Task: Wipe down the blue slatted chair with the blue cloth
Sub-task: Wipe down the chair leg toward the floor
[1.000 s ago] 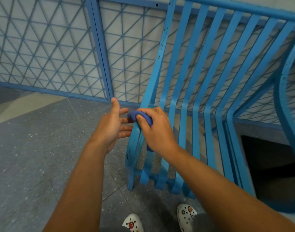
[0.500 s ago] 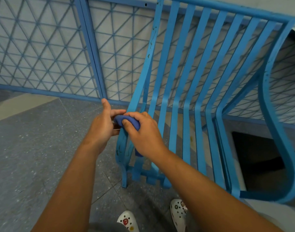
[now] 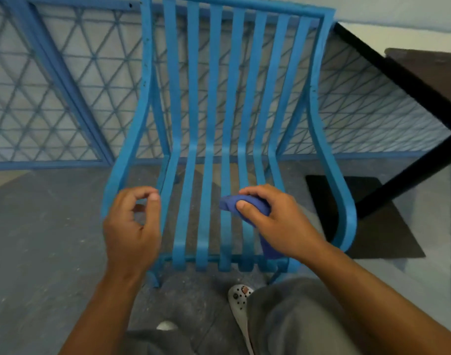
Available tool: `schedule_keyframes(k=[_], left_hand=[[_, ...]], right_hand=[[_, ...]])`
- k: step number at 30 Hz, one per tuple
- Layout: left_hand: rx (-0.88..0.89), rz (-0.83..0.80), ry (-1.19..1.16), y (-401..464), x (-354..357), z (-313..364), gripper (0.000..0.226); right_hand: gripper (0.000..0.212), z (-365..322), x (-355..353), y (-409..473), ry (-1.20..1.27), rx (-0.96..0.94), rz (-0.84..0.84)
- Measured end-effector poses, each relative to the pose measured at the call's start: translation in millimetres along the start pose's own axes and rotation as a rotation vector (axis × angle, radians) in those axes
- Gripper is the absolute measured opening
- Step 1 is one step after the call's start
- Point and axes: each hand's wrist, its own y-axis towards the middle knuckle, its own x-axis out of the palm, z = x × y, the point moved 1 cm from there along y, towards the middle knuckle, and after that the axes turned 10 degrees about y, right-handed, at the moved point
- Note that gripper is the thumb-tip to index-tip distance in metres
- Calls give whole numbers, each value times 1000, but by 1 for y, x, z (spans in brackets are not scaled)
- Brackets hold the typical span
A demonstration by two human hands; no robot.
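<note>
- Blue slatted chair (image 3: 206, 139): seen square-on from the front, backrest slats rising toward the mesh fence (image 3: 65, 80) behind; in the earlier frames only its left side and angled slats were in view.
- Right hand (image 3: 278, 221): fingers and thumb curled round the blue cloth (image 3: 244, 204), holding it bunched over the seat slats right of centre. Half a second ago this hand held the cloth at the chair's left front edge.
- Blue cloth: a crumpled wad projects left of the fingers, and a tail hangs below the palm toward the front rail. Whether the wad actually touches a slat cannot be told, as the hand covers the contact area.
- Left hand (image 3: 132, 226): fingers loosely curled with thumb and forefinger tips near each other, holding nothing, positioned just beside the left armrest (image 3: 122, 162). Earlier it met the cloth together with the right hand; the two hands are now well apart.
- Floor (image 3: 45, 239): grey speckled surface under the chair; one white clog (image 3: 241, 302) is visible below the front rail.
- Dark table (image 3: 424, 70): at the upper right, its black leg slanting down behind the right armrest.
</note>
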Motion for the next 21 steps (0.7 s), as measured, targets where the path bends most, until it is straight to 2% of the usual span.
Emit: schedule_keyframes(k=[6, 10, 13, 16, 18, 21], left_hand=[[-51, -298, -28, -37, 43, 34, 9], [-65, -460, -60, -62, 77, 59, 9], [-111, -577, -159, -79, 110, 87, 10], [-224, -685, -281, -87, 149, 118, 13], [-308, -760, -375, -85, 174, 141, 11], [-317, -827, -408, -75, 205, 172, 11]], right_hand=[[36, 34, -90, -66, -64, 59, 195], [35, 62, -143, -98, -76, 134, 367], [41, 89, -168, -107, -82, 196, 434], [42, 109, -177, -96, -119, 194, 435], [44, 116, -175, -80, -165, 158, 365], [37, 123, -160, -62, -149, 112, 321]])
